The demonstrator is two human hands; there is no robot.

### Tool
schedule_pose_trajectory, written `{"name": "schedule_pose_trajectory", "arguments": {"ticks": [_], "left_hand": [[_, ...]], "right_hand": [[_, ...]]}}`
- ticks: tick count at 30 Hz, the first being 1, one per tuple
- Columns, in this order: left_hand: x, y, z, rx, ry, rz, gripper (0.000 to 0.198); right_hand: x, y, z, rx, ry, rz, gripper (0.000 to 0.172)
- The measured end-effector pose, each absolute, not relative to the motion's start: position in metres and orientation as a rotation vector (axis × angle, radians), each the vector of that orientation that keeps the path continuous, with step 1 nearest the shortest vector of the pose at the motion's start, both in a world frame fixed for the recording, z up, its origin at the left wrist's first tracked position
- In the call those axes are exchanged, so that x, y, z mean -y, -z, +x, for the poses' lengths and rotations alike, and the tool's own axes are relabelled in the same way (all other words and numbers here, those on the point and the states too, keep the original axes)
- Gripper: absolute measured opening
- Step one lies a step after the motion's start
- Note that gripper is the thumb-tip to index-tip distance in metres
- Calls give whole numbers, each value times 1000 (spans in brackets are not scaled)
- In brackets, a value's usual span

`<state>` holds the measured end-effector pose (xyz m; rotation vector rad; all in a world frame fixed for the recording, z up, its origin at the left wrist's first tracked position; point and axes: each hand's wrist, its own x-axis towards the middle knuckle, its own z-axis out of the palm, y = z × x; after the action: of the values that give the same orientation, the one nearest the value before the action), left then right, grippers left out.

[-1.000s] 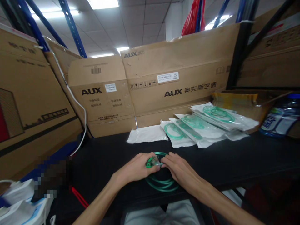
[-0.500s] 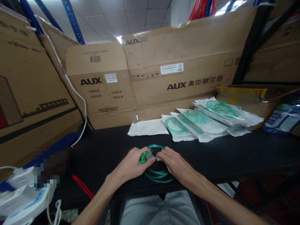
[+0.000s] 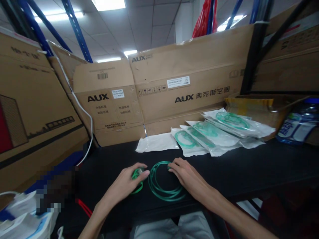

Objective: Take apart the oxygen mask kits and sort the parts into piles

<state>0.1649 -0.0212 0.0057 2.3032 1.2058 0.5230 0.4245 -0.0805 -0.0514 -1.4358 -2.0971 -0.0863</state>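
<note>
On the black table, a coil of thin green tubing (image 3: 166,196) lies in front of me in several loose loops. My right hand (image 3: 183,171) pinches the coil at its upper right, with the fingertips curled over it. To the left of the coil, apart from it, my left hand (image 3: 133,177) is closed around a clear plastic piece with a bright green band (image 3: 137,190). The palm and fingers cover most of that piece, so its exact kind is unclear. Just behind my hands lies a flat white packet (image 3: 157,142).
Several white-and-clear packets with green tubing (image 3: 211,131) overlap at the back right. Beside them stand an open carton (image 3: 249,106) and a blue bottle (image 3: 297,124). Cardboard panels (image 3: 184,96) wall the back. White power plugs (image 3: 22,215) and a red strip (image 3: 84,208) are at left.
My left hand has moved left, away from the coil, taking the clear piece with the green band along. My right hand has stayed at the coil's right side. The camera view has tilted up.
</note>
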Motion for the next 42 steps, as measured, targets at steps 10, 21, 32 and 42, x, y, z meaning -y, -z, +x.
{"name": "schedule_pose_trajectory", "arguments": {"ticks": [10,21,32,42], "left_hand": [[8,-25,206,-1370,-217,2671,52],[-10,-18,229,-1302,-23,2604,31],[-35,-9,264,-1179,-100,2644,40],[-45,-22,284,-1017,185,2553,25]], "right_hand": [[63,41,421,2133,125,-1443,41],[65,64,440,1813,130,-1738,20],[51,83,436,1751,119,-1695,24],[54,79,432,1663,31,-1664,22]]}}
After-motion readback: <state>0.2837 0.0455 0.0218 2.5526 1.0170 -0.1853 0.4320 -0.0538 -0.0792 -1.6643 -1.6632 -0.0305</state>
